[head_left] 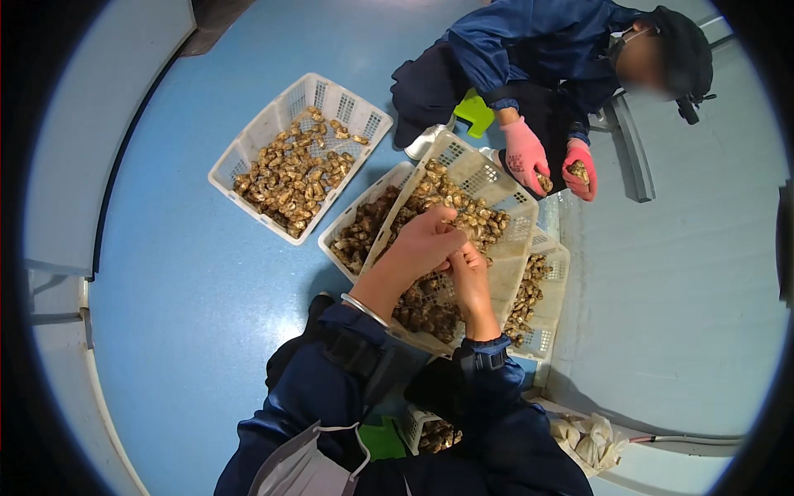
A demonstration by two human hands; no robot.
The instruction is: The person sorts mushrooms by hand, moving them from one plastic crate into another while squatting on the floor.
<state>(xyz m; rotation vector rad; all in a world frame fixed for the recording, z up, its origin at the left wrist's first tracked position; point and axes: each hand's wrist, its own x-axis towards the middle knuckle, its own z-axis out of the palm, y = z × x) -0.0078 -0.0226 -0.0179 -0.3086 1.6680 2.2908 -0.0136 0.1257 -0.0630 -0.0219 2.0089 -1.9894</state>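
Observation:
My left hand (420,246) and my right hand (470,279) meet over a white perforated plastic crate (514,217). The fingers of both are closed and come together at the tips. Whatever they pinch is hidden or too small to make out. Lumpy brown-and-tan pieces (447,197), their kind unclear, fill much of the crate below. It rests tilted across two other crates, one showing darker brown pieces (370,225) at its left and one with tan pieces (527,298) at its right.
Another white crate (219,176) of similar pieces stands on the blue floor (182,331) to the left. Across from me a co-worker (529,50) in pink gloves (525,150) holds a piece in each hand. A pale wall (670,289) borders the right; a cloth bundle (589,442) lies near it.

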